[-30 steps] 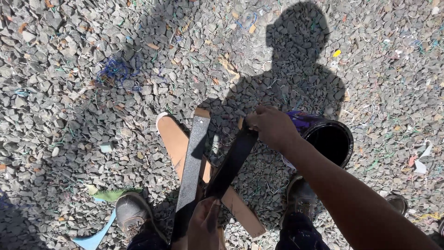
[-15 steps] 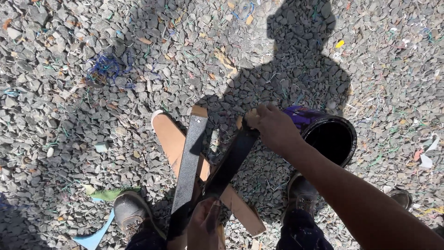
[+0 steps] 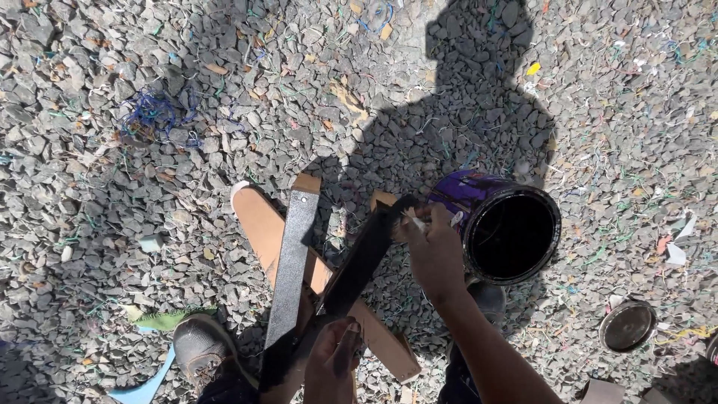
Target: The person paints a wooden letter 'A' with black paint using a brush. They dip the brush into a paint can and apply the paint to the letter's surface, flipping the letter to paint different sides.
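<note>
Two wooden strips are leaning up off the gravel, both coated black with bare tan ends. Left strip point(image 3: 292, 269) is standing steeper, greyish-black. Right strip point(image 3: 364, 258) is tilting right, glossier black, crossing over a bare tan plank point(image 3: 262, 224) lying flat. A small brush point(image 3: 416, 221) is touching the right strip's upper end. An open purple paint can point(image 3: 508, 228) with black inside is sitting just right.

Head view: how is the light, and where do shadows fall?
Head view: hard sunlight on the gravel; the person's dark shadow falls ahead, over the paint can and right hand; the left hand lies in shade; focus sharp.
</note>
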